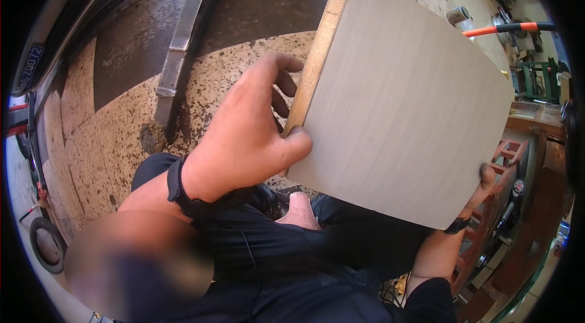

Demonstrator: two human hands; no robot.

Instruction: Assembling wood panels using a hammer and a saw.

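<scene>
A grey wood-grain board [402, 103] is held up in front of me, tilted, with a strip of bare pale wood [320, 49] along its left edge. My left hand [234, 125] is closed on that edge, its thumb on the grey face and its fingers curled around the far side of the strip. At the lower right, my right hand [478, 195] grips the opposite edge. Its thumb shows on the face, while the other fingers are hidden behind the board. Each wrist wears a dark band.
A long metal beam [180, 55] rests on the speckled floor [122, 110] ahead to the left. A vehicle [73, 0] stands at the far left. An orange-and-black bar [512, 28] and a reddish metal rack [499, 167] are on the right. A wheel [47, 245] lies at lower left.
</scene>
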